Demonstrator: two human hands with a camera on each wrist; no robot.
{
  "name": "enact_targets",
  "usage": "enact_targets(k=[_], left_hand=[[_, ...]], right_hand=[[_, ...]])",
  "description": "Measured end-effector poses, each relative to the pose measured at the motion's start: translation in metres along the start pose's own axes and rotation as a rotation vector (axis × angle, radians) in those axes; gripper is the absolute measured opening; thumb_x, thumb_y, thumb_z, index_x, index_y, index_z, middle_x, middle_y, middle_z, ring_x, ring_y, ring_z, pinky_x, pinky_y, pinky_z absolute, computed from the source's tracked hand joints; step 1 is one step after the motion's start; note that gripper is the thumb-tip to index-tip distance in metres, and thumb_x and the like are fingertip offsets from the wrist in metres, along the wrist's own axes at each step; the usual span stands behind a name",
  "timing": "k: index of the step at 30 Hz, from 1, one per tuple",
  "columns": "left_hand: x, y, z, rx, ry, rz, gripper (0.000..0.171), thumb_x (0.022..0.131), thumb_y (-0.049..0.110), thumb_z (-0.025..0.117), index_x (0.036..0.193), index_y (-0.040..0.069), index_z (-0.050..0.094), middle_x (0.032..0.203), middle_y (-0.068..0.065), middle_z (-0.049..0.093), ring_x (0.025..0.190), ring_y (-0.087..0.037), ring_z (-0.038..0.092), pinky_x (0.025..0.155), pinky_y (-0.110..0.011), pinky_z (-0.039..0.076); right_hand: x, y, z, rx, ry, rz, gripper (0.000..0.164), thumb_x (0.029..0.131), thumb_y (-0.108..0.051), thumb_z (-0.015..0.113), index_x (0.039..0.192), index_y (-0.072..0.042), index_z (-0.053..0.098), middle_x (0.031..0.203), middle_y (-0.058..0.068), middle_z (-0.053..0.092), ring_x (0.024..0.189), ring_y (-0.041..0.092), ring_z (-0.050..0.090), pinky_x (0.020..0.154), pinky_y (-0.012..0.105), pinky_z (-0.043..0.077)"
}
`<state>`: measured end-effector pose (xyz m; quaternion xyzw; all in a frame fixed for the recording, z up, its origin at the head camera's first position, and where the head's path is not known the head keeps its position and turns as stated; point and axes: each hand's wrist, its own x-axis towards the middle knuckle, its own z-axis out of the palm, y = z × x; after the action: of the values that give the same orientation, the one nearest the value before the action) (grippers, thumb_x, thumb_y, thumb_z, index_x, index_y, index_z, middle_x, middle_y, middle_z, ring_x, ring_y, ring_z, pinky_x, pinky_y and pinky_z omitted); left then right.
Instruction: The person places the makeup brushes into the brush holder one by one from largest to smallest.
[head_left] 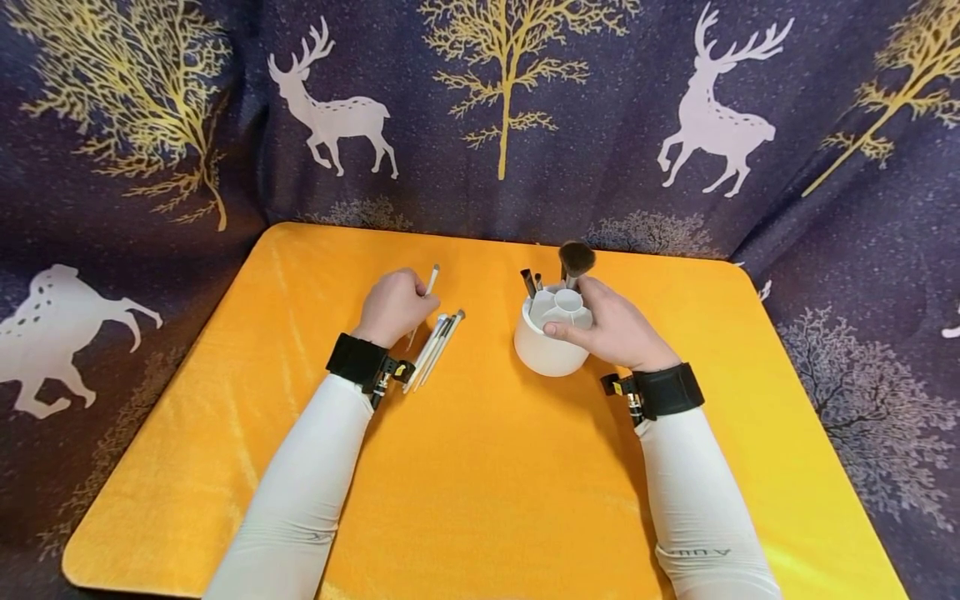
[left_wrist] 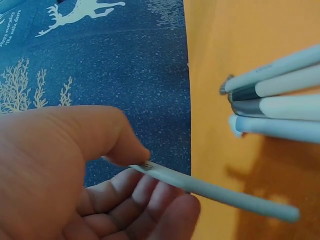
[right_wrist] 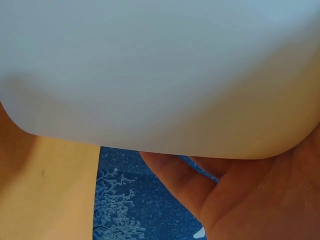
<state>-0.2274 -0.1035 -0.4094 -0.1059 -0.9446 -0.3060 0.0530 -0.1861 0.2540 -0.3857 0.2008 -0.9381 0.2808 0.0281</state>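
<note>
My left hand [head_left: 396, 307] pinches a slim white-handled makeup brush [left_wrist: 225, 194] between thumb and fingers. In the head view its small grey tip points up and away. Just right of that hand, several similar makeup brushes [head_left: 437, 350] lie side by side on the table. With my right hand [head_left: 624, 332] I grip a round white brush holder [head_left: 546, 354], thumb over its near rim and fingers around its far right side. A large fluffy brush [head_left: 577, 257] and a few small dark-tipped brushes [head_left: 528, 282] stand in its compartments. The holder's wall [right_wrist: 150, 75] fills most of the right wrist view.
An orange cloth-covered table [head_left: 480, 492] lies under both hands. Behind and beside it hangs a dark blue curtain [head_left: 450, 183] printed with white deer and golden trees. Black camera straps circle both wrists.
</note>
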Motion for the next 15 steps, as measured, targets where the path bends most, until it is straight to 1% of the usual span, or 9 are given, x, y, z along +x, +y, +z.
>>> enact_targets(k=[1, 3, 6, 8, 11, 15], left_hand=[[0.0002, 0.0004, -0.0004, -0.019, 0.015, 0.008, 0.023, 0.087, 0.021, 0.06, 0.07, 0.011, 0.049, 0.06, -0.002, 0.033, 0.051, -0.021, 0.034, 0.052, -0.034, 0.023], [0.0004, 0.0007, -0.001, -0.056, 0.044, 0.016, 0.018, 0.087, 0.021, 0.06, 0.073, 0.011, 0.052, 0.062, -0.002, 0.04, 0.053, -0.022, 0.038, 0.054, -0.034, 0.026], [0.0014, 0.0005, -0.0012, -0.092, 0.078, 0.023, 0.011, 0.087, 0.021, 0.061, 0.084, 0.011, 0.057, 0.072, -0.003, 0.052, 0.061, -0.022, 0.045, 0.061, -0.035, 0.034], [0.0021, 0.0009, -0.0016, -0.108, 0.105, 0.031, 0.011, 0.087, 0.021, 0.061, 0.092, 0.011, 0.059, 0.081, -0.004, 0.058, 0.067, -0.022, 0.05, 0.066, -0.036, 0.04], [0.003, 0.0029, -0.0026, -0.125, 0.145, 0.052, 0.014, 0.087, 0.021, 0.062, 0.095, 0.01, 0.06, 0.085, -0.004, 0.061, 0.071, -0.021, 0.053, 0.069, -0.036, 0.044], [0.0033, 0.0074, -0.0048, -0.161, 0.187, 0.086, 0.013, 0.086, 0.022, 0.06, 0.094, 0.012, 0.058, 0.085, -0.003, 0.059, 0.07, -0.019, 0.052, 0.068, -0.036, 0.044]], right_hand=[[0.0001, 0.0002, 0.0, 0.001, 0.001, -0.001, 0.069, 0.077, -0.073, 0.066, 0.126, -0.03, 0.046, 0.118, -0.006, 0.054, 0.101, 0.014, 0.054, 0.085, 0.041, 0.047], [0.0003, 0.0006, 0.0, 0.003, 0.002, -0.002, 0.067, 0.077, -0.073, 0.066, 0.125, -0.031, 0.046, 0.118, -0.007, 0.054, 0.101, 0.014, 0.054, 0.084, 0.041, 0.047], [0.0003, 0.0015, 0.0, 0.006, 0.003, -0.006, 0.065, 0.077, -0.073, 0.066, 0.124, -0.032, 0.045, 0.117, -0.007, 0.054, 0.1, 0.014, 0.054, 0.084, 0.041, 0.047], [0.0005, 0.0022, 0.0002, 0.007, 0.002, -0.01, 0.065, 0.077, -0.073, 0.066, 0.123, -0.033, 0.045, 0.117, -0.008, 0.053, 0.1, 0.013, 0.053, 0.084, 0.041, 0.047], [0.0007, 0.0032, 0.0007, 0.008, 0.003, -0.013, 0.064, 0.077, -0.073, 0.066, 0.123, -0.033, 0.045, 0.118, -0.009, 0.053, 0.1, 0.012, 0.053, 0.084, 0.04, 0.047], [0.0009, 0.0042, 0.0012, 0.011, 0.004, -0.014, 0.064, 0.077, -0.073, 0.066, 0.123, -0.033, 0.045, 0.119, -0.009, 0.053, 0.101, 0.012, 0.053, 0.084, 0.04, 0.047]])
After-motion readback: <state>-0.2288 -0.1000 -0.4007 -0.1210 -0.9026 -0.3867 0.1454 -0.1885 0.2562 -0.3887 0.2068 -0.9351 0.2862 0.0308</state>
